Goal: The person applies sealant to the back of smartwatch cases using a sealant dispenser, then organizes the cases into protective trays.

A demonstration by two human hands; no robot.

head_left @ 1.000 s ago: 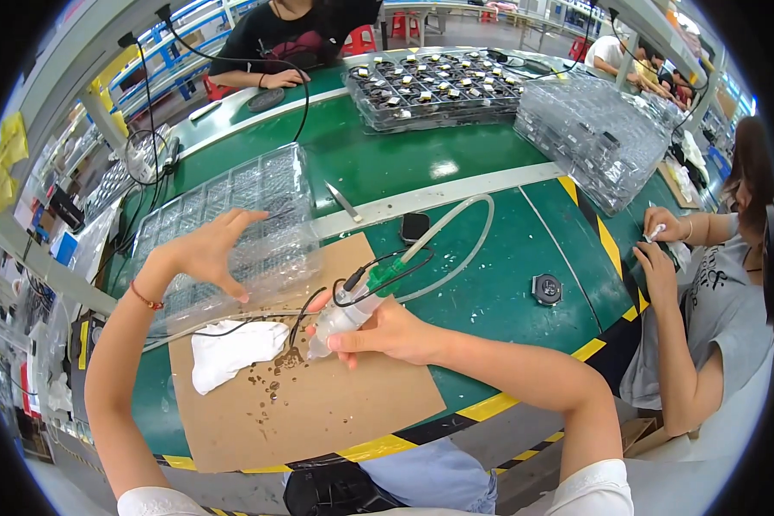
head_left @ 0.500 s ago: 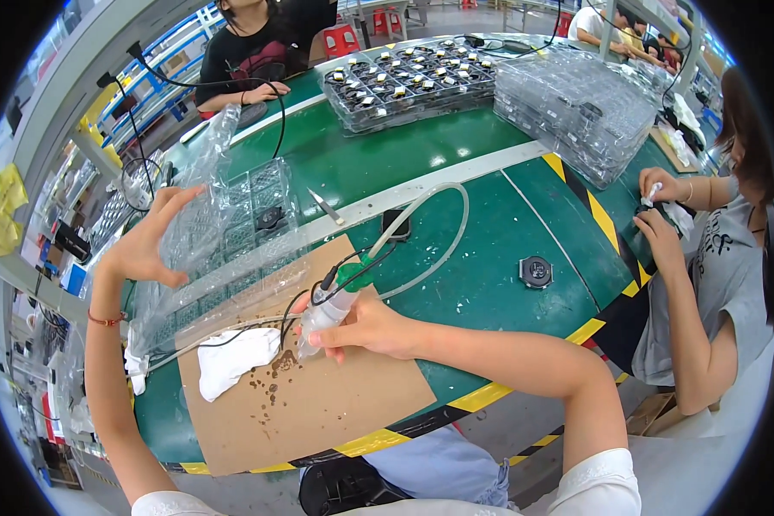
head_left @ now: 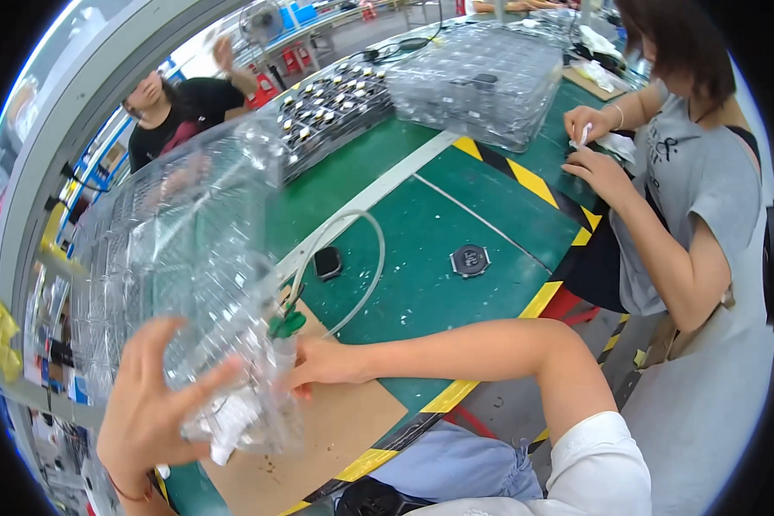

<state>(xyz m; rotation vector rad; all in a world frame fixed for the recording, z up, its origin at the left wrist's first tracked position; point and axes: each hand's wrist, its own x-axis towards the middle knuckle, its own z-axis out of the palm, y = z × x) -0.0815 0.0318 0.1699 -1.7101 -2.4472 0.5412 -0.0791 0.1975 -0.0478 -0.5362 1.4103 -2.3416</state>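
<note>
**benchrat:** Looking down at the bench, the left hand (head_left: 159, 404) is raised up close to the camera, palm facing away, fingers spread wide with the thumb out to the side. It's pressed against the near face of a big clear plastic tray (head_left: 181, 284), which is lifted off the table and tilted up on edge, so it fills most of the left side of the view. So the hand is open and flat on the tray, not wrapped around it.

**solderpaws:** And the right one?

**benchrat:** The right hand (head_left: 322, 365) comes in with the forearm lying across the table from the right, elbow bent. Its fingers are closed around a small white tool (head_left: 282, 353) with a green fitting (head_left: 285, 325) on top and a pale hose (head_left: 353, 258) looping away over the green mat (head_left: 421, 284). The tool sits just behind the tray's lower right edge, over a brown cardboard sheet (head_left: 335, 430). The tray partly covers it, so I can't tell if the 2 touch.

**solderpaws:** Anything else nearby?

**benchrat:** A white rag (head_left: 224, 421) shows through the tray bottom, just beside the left hand. Further out on the mat are a small black square part (head_left: 327, 262) and a round dark part (head_left: 470, 260), both well apart from the hands. A co-worker's hands (head_left: 598, 150) are busy at the right.
</note>
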